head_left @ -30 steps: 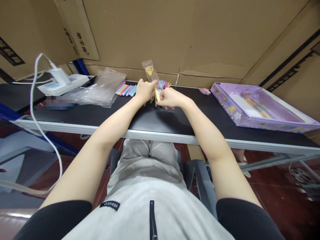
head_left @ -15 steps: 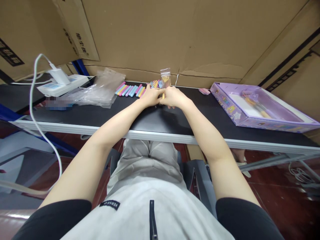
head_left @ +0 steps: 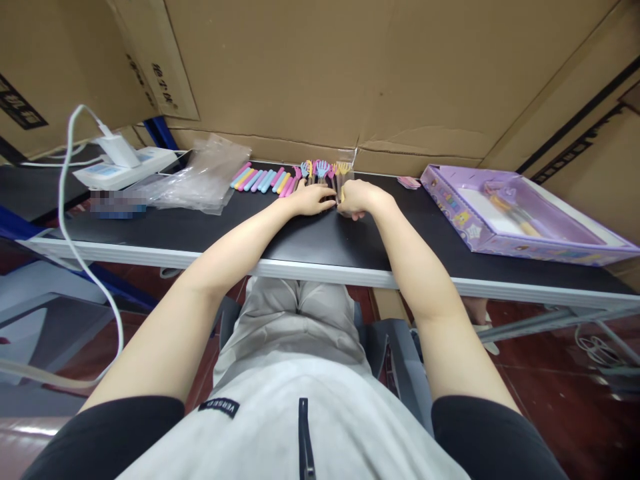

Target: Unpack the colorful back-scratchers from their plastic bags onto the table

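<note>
My right hand [head_left: 359,199] is closed around the lower part of a yellow hand-shaped back scratcher [head_left: 344,169] in a clear plastic bag. Its fingers bend down at the black tabletop. Close by on the left, my left hand [head_left: 316,199] lies low with fingers stretched out, over the lower ends of several bagged back scratchers [head_left: 323,169] with pink, blue and yellow heads. What lies under that palm is hidden. Left of it, a row of coloured handles [head_left: 265,181] in pink, yellow, blue and purple rests side by side.
Clear plastic bags [head_left: 205,177] are piled at the left, near a white power strip [head_left: 150,162] with a plugged-in charger and cable. A purple box [head_left: 540,250] holding back scratchers stands at the right. Small pink cards [head_left: 409,183] lie beside it. Cardboard [head_left: 320,73] walls the back.
The bagged yellow back scratcher has come down and right, from raised between both hands to beside the others. My left hand has parted from my right and flattened.
</note>
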The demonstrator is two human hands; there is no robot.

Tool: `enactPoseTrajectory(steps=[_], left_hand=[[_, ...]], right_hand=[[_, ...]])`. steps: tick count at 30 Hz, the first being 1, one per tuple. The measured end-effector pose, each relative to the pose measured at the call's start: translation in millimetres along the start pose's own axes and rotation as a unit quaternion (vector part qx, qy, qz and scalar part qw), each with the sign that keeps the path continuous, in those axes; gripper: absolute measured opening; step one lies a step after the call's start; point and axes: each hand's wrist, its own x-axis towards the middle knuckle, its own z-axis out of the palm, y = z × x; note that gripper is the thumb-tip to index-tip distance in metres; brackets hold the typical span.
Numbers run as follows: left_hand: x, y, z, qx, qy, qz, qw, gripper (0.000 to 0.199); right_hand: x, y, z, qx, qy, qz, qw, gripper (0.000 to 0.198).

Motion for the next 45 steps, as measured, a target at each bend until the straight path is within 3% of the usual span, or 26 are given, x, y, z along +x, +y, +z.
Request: enactPoseTrajectory(steps=[6, 10, 14, 17, 21, 34, 41, 45], left_hand=[[4, -10, 6, -0.005, 0.003, 0.031, 1.0, 0.05], [6, -18, 8, -0.005, 0.016, 0.03, 0.999, 0.051], [4, -32, 3, -0.011, 0.041, 0.019, 0.999, 0.053], [1, -46, -2, -0.008, 0.057, -0.013, 0.998, 0.056], [-3, -56, -5, -0.015, 0.014, -0.067, 0.998, 0.065], [-5, -52, -6, -0.022, 0.002, -0.069, 0.997, 0.064], [-6, -48, -8, -0.023, -0.005, -0.083, 0.996, 0.065], [-5, -49, -7, -0.027, -0.002, -0.078, 0.997, 0.065]], right_hand=[[8, 14, -5, 0.026, -0.018, 0.008, 0.999, 0.014], [18, 35, -7, 0.068, 0.069, 0.038, 0.995, 0.024], [35, 61, -2, 0.037, 0.149, 0.1, 0.983, 0.035], [49, 77, 9, 0.02, 0.14, 0.096, 0.985, 0.048], [65, 90, 24, 0.009, 0.077, 0.07, 0.995, 0.057], [75, 95, 32, -0.001, 0.071, 0.049, 0.996, 0.056], [71, 87, 28, 0.045, 0.128, 0.08, 0.987, 0.043], [70, 78, 26, 0.088, 0.137, 0.086, 0.983, 0.05]])
